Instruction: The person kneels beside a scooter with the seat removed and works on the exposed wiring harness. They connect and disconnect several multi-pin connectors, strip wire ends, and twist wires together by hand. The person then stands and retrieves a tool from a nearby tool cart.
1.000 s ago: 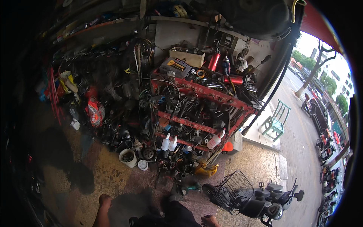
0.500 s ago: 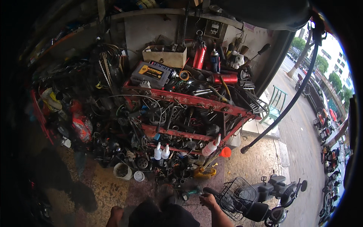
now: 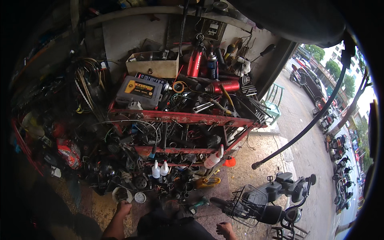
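My left hand point(image 3: 124, 207) hangs low, just in front of a whitish bucket point(image 3: 121, 195) on the floor. Its fingers look curled in, and no object shows in them. A small white tub point(image 3: 140, 198) stands beside that bucket. My right hand point(image 3: 225, 229) is near the lower edge, its fingers loosely bent and apart, holding nothing that I can see. Between my hands and the bench, a teal and black power tool point(image 3: 197, 205) lies on the floor. A grey electric scooter point(image 3: 269, 214) with a wire basket point(image 3: 245, 203) stands to the right.
Ahead is a cluttered red rack point(image 3: 180, 117) with tools, a grey case point(image 3: 138, 92) and red spray cans point(image 3: 195, 63). White spray bottles point(image 3: 156, 170) stand below. A black hose point(image 3: 304, 134) hangs at right. Beyond are a green chair point(image 3: 273, 105) and parked motorbikes point(image 3: 340, 168).
The view has shifted, with the bench moving left and growing larger. My left hand has moved up toward the bucket; my right hand has dropped back from the scooter's front.
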A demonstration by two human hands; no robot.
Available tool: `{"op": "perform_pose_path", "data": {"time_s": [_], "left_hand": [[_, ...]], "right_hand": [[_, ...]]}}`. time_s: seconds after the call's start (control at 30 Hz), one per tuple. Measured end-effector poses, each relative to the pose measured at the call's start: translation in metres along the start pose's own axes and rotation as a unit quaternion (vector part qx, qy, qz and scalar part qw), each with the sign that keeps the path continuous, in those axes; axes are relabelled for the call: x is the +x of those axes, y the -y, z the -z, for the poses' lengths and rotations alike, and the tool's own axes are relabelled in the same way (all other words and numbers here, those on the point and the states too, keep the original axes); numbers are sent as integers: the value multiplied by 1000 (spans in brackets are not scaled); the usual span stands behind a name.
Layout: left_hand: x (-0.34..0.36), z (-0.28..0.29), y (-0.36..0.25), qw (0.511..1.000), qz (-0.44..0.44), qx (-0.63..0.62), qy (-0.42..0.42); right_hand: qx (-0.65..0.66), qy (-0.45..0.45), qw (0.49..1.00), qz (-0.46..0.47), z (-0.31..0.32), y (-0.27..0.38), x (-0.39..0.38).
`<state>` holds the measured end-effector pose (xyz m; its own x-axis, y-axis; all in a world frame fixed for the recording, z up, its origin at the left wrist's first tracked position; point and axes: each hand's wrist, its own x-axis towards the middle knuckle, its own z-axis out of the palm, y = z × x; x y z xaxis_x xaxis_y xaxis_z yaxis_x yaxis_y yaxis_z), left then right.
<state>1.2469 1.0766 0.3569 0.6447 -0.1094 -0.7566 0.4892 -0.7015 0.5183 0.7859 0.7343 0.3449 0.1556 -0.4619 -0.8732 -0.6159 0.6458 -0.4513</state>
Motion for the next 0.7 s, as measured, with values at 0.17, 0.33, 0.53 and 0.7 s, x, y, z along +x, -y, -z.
{"op": "perform_pose_path", "data": {"time_s": [0.17,0.33,0.53,0.7], "left_hand": [[69,6,-12,996,-76,-10,40],[109,24,-35,992,-82,88,28],[135,22,-58,980,-66,181,45],[124,5,-66,991,-93,54,83]], "right_hand": [[4,-29,1000,2,-49,12,-15],[-11,-39,997,59,-91,65,-46],[17,-57,903,426,-102,289,-93],[-212,-323,631,673,-102,479,-115]]}}
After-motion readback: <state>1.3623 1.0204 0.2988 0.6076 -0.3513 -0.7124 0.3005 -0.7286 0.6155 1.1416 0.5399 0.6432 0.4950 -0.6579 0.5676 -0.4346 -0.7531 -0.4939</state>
